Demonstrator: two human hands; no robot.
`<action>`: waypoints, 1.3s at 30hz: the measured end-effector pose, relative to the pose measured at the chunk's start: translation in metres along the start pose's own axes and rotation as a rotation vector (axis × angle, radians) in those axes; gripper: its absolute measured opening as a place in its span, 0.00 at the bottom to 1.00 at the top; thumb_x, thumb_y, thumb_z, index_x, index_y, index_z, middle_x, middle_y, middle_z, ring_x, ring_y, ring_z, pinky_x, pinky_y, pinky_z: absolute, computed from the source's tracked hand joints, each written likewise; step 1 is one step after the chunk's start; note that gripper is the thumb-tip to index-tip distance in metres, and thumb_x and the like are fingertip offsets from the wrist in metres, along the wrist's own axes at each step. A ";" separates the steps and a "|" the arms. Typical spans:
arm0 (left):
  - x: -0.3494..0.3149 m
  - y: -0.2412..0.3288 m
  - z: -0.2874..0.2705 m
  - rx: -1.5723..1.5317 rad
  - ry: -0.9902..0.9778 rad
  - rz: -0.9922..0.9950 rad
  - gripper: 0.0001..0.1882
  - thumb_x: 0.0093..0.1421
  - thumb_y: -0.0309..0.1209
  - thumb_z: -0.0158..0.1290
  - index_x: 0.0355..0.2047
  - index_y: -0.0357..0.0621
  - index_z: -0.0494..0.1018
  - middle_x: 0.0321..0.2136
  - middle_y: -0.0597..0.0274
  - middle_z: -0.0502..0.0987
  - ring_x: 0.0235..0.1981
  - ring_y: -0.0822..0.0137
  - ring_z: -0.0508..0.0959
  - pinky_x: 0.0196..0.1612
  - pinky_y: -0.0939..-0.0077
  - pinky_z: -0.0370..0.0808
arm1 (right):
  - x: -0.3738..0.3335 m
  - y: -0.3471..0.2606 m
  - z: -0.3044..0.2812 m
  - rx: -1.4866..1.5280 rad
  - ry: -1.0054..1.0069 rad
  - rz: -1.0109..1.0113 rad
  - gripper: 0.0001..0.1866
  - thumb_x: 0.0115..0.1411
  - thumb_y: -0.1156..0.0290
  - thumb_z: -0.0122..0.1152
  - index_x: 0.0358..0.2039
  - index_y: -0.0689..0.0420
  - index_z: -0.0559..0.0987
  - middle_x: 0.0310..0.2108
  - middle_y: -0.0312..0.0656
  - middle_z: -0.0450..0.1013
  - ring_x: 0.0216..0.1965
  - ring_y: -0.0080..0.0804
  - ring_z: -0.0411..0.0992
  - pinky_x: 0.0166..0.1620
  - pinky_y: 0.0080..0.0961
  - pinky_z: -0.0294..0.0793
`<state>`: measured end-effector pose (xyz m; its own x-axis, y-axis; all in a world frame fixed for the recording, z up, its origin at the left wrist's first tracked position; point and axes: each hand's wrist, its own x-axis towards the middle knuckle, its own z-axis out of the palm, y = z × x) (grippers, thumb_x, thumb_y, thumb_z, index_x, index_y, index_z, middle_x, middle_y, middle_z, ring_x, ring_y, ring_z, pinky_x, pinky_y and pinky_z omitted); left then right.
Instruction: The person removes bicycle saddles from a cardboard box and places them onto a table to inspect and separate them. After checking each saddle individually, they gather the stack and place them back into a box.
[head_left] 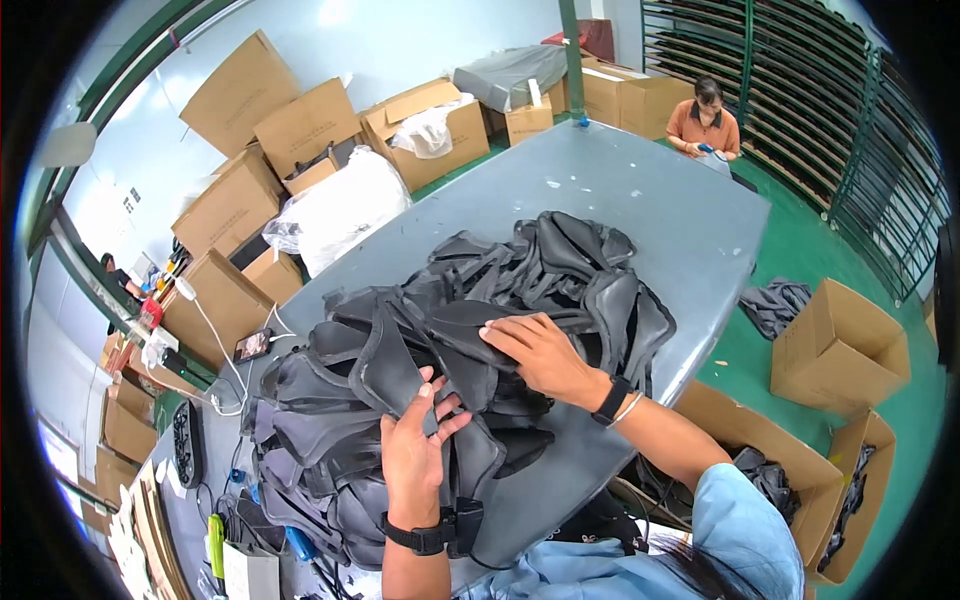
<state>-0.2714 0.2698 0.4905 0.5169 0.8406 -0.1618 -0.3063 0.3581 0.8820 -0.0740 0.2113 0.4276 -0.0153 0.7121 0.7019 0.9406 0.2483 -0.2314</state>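
Observation:
A large heap of black molded foam pads (330,440), curved and thin-edged, lies across the table. My left hand (413,460) is at the near side of the heap, palm turned up, with a pad's lower edge between its thumb and spread fingers. That pad (388,365) stands tilted above the others. Over the right end of another dark pad (465,335) lies my right hand (545,362), its fingers bent across the upper surface and its thumb mostly hidden. Both hands are closed on pads. A black strap circles each wrist.
The grey table (660,215) holds a phone (252,345), a black power strip (186,445), cables and a green-handled tool (216,545). Cardboard boxes (838,350) stand right and behind. A person (705,125) works at the far right, near green racks (790,100).

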 end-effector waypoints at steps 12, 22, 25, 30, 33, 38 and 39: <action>-0.023 0.056 -0.083 0.183 0.278 0.187 0.18 0.56 0.26 0.49 0.48 0.36 0.67 0.38 0.57 0.75 0.32 0.66 0.76 0.29 0.75 0.72 | 0.056 0.043 -0.043 0.901 0.423 0.669 0.12 0.63 0.66 0.49 0.39 0.63 0.72 0.31 0.39 0.73 0.29 0.23 0.71 0.31 0.21 0.71; 0.006 0.041 -0.111 -0.399 0.178 0.356 0.16 0.58 0.39 0.54 0.38 0.39 0.70 0.34 0.63 0.76 0.39 0.66 0.75 0.40 0.70 0.73 | 0.064 -0.023 -0.015 1.394 0.335 0.756 0.14 0.60 0.77 0.52 0.47 0.58 0.67 0.36 0.34 0.67 0.36 0.19 0.67 0.38 0.19 0.71; 0.001 0.031 -0.100 -0.366 -0.003 0.139 0.32 0.60 0.56 0.43 0.48 0.36 0.63 0.42 0.51 0.73 0.49 0.57 0.71 0.47 0.65 0.71 | 0.062 -0.035 -0.003 1.317 0.381 0.749 0.12 0.59 0.76 0.54 0.45 0.57 0.70 0.36 0.32 0.66 0.36 0.16 0.64 0.41 0.14 0.65; -0.019 -0.023 -0.050 0.124 -0.042 0.286 0.25 0.58 0.30 0.52 0.54 0.34 0.59 0.48 0.57 0.69 0.47 0.65 0.71 0.47 0.69 0.70 | 0.056 -0.073 0.011 1.364 0.370 0.816 0.09 0.60 0.72 0.55 0.41 0.58 0.72 0.31 0.28 0.68 0.32 0.15 0.64 0.38 0.14 0.65; -0.030 -0.003 -0.042 0.016 0.009 0.181 0.20 0.54 0.24 0.55 0.47 0.33 0.67 0.41 0.60 0.74 0.40 0.69 0.73 0.45 0.75 0.69 | 0.052 -0.059 0.005 0.629 0.399 0.435 0.06 0.55 0.73 0.60 0.32 0.60 0.74 0.25 0.34 0.70 0.26 0.25 0.68 0.30 0.21 0.68; -0.048 0.021 -0.046 0.246 0.003 0.105 0.16 0.52 0.27 0.56 0.40 0.29 0.72 0.33 0.60 0.76 0.34 0.72 0.73 0.40 0.80 0.68 | 0.044 -0.047 -0.008 -0.120 0.191 -0.066 0.05 0.50 0.76 0.63 0.23 0.61 0.74 0.23 0.41 0.70 0.24 0.36 0.69 0.25 0.27 0.69; -0.051 0.023 -0.047 0.248 -0.001 0.099 0.16 0.52 0.27 0.56 0.40 0.29 0.72 0.33 0.60 0.76 0.34 0.72 0.73 0.40 0.80 0.68 | 0.044 -0.044 -0.005 -0.046 0.227 -0.130 0.06 0.49 0.76 0.62 0.27 0.62 0.75 0.23 0.42 0.71 0.24 0.36 0.69 0.25 0.27 0.69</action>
<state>-0.3423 0.2542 0.4982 0.4951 0.8661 -0.0689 -0.1506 0.1637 0.9749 -0.1138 0.2285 0.4722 -0.0654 0.5098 0.8578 0.9503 0.2941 -0.1024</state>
